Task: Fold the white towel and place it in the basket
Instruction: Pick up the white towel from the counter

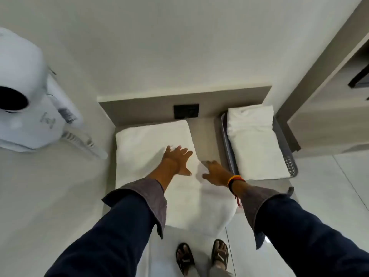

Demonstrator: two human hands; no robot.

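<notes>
Towel [151, 140] flat on counter | basket [226, 140] w/ folded towel [255, 144] | L hand [176, 160], R hand [216, 171] fingers splayed.

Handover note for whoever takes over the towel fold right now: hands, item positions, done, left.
Left hand: open, palm flat on the white towel.
Right hand: open, fingers at the towel's right edge, not gripping.
The towel lies spread along the counter, near end hanging over the front edge.
Grey basket sits right of it, already holding one folded towel.
Done: towel laid out and flattened.
Left: fold it, then place it in the basket.
</notes>
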